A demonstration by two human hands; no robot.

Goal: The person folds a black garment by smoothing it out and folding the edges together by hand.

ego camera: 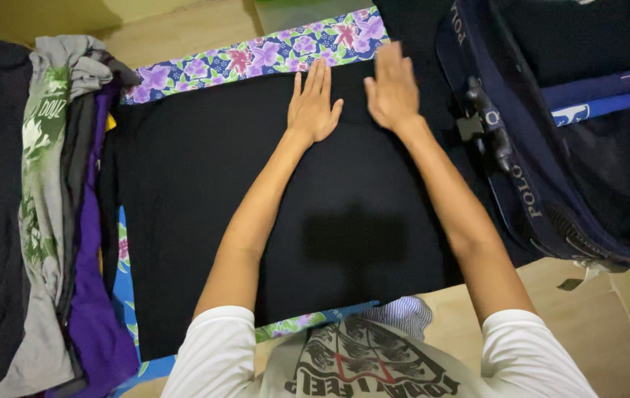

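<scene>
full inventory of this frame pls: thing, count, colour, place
black garment: 1, black, spread flat at centre
floral cloth: 1, blue and purple, under the garment
clothes pile: 1, grey, green, purple and black, left
suitcase: 1, navy, open at right, folded clothes inside
floor: tan, around everything
left hand: flat on the garment's far edge, fingers extended
right hand: flat beside the left, fingers extended
</scene>
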